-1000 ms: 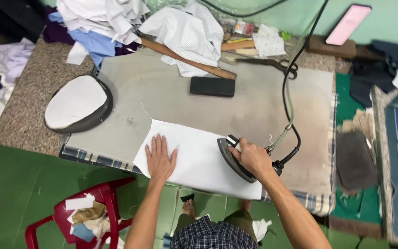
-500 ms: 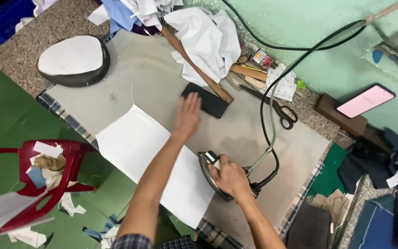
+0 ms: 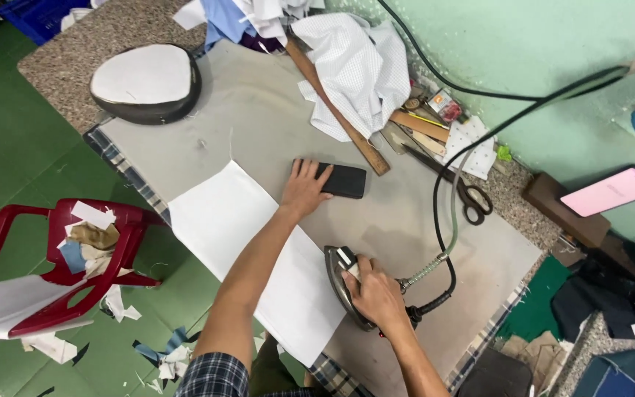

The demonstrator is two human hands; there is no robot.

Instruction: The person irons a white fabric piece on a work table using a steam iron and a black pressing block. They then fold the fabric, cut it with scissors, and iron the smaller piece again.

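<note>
The left hand is lying open, fingers spread on the black block's left end, at twelve o'clock from the white cloth. The right hand is gripping the iron at the cloth's four o'clock edge. A small red-and-white packet is lying near the wall.

Pink-lit phone screen leaning on a brown block by the green wall; small red-and-white packet among clutter at the table's far edge.

A pale green painted wall backs the speckled granite-topped table. A red plastic chair stands on the green tiled floor.
</note>
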